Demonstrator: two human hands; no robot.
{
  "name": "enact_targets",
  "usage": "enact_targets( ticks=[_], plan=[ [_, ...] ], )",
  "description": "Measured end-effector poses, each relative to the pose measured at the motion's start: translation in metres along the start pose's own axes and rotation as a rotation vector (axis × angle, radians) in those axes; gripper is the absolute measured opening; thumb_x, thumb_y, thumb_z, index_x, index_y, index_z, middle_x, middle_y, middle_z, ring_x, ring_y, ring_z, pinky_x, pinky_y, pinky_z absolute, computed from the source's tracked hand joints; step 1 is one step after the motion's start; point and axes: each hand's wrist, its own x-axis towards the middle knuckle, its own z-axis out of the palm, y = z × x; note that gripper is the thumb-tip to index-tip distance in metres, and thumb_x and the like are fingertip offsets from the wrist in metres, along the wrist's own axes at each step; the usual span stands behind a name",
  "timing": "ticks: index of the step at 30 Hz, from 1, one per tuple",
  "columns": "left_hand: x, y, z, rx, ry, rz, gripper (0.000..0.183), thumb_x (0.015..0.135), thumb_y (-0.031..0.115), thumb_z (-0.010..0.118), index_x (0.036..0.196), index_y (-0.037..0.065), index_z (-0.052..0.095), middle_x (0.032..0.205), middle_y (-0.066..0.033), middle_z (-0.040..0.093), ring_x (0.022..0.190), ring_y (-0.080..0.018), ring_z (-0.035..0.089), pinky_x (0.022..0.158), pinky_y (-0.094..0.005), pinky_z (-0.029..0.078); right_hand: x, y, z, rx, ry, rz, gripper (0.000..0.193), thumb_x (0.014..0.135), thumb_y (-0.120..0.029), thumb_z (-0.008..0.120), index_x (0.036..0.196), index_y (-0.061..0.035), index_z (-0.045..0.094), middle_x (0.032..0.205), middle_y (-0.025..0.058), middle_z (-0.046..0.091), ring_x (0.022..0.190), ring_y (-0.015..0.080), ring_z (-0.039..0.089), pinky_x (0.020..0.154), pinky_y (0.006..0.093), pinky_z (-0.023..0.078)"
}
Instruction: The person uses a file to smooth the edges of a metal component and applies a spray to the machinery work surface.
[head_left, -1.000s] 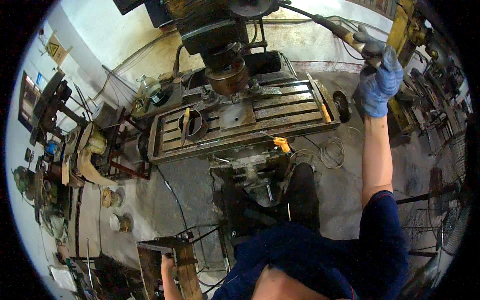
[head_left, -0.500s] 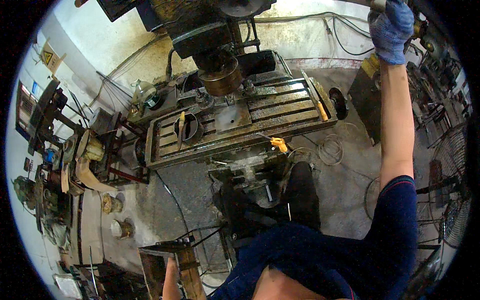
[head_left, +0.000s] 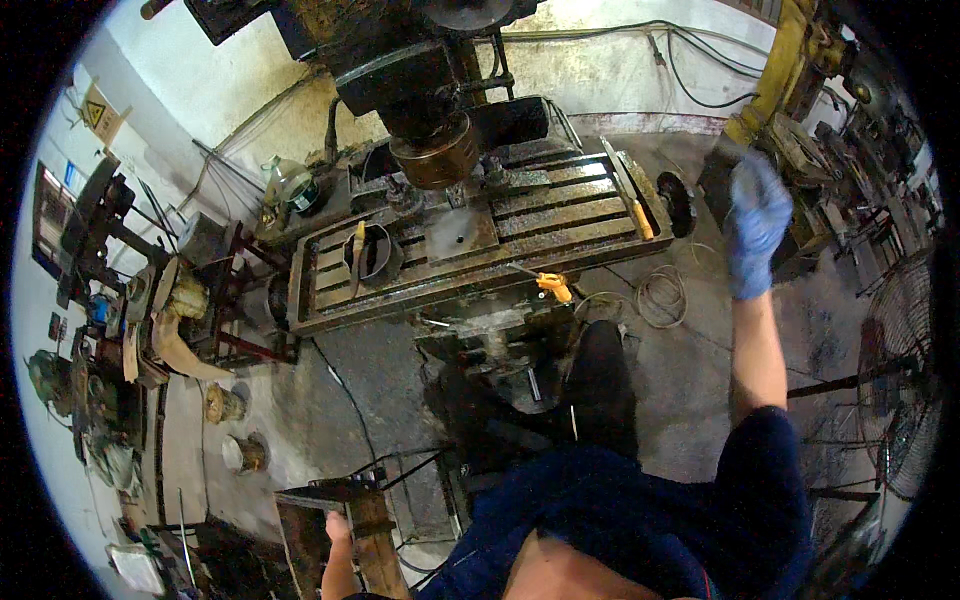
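My right hand [head_left: 762, 215], in a blue knit glove, is raised over the floor to the right of the milling machine's table [head_left: 560, 215]. Its fingers look curled, and a dark, motion-smeared shape shows at their upper end; its kind cannot be made out. My left hand [head_left: 338, 527] is low at the left, beside a dark flat metal piece [head_left: 310, 500] on a wooden box [head_left: 300, 545]; its fingers are mostly hidden. The machine's round cutter head [head_left: 437, 155] hangs above a flat metal block [head_left: 458, 232] on the slotted table.
A round metal pot [head_left: 378, 258] with a brush stands on the table's left. A yellow-handled file [head_left: 641, 215] lies at its right end. A yellow-orange tool [head_left: 553, 287] hangs at the front edge. Coiled cable [head_left: 662, 300] lies on the floor; a fan [head_left: 895, 370] stands right.
My right hand has come down from the top right corner and slightly left. The left hand shows a little more at the metal piece's edge. The table and its tools look unchanged.
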Motion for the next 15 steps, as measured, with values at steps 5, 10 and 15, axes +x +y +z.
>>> enact_targets(
  ticks=[5, 10, 15],
  plan=[
    [-0.014, 0.021, -0.001, -0.756, 0.136, 0.035, 0.032, 0.079, 0.002, 0.050, 0.110, 0.000, 0.046, 0.102, -0.0151, 0.054, 0.090, -0.0272, 0.052, 0.079, -0.0340, 0.042, -0.101, 0.104, 0.021, 0.148, -0.336, 0.372, 0.031, 0.074, -0.023, 0.069, 0.094, 0.0003, 0.064, 0.080, 0.0031, 0.063, 0.073, 0.0110, 0.056, 0.069, 0.0254, 0.046],
    [0.006, 0.007, 0.009, -0.427, 0.087, 0.007, 0.037, 0.078, 0.006, 0.053, 0.113, 0.000, 0.045, 0.104, -0.0164, 0.054, 0.092, -0.0276, 0.053, 0.078, -0.0349, 0.043, -0.175, 0.163, 0.062, -0.124, -0.762, 0.636, 0.046, 0.073, -0.039, 0.068, 0.092, 0.0033, 0.064, 0.089, 0.0154, 0.066, 0.078, 0.0208, 0.063, 0.073, 0.0312, 0.047],
    [-0.001, -0.019, 0.024, -0.352, 0.104, -0.027, 0.043, 0.077, 0.011, 0.056, 0.117, 0.001, 0.044, 0.107, -0.0178, 0.054, 0.094, -0.0280, 0.054, 0.078, -0.0358, 0.043, -0.195, 0.181, 0.111, -0.209, -0.869, 0.797, 0.060, 0.071, -0.047, 0.066, 0.101, 0.0046, 0.061, 0.095, 0.0179, 0.064, 0.090, 0.0253, 0.061, 0.080, 0.0320, 0.045]
  ],
)
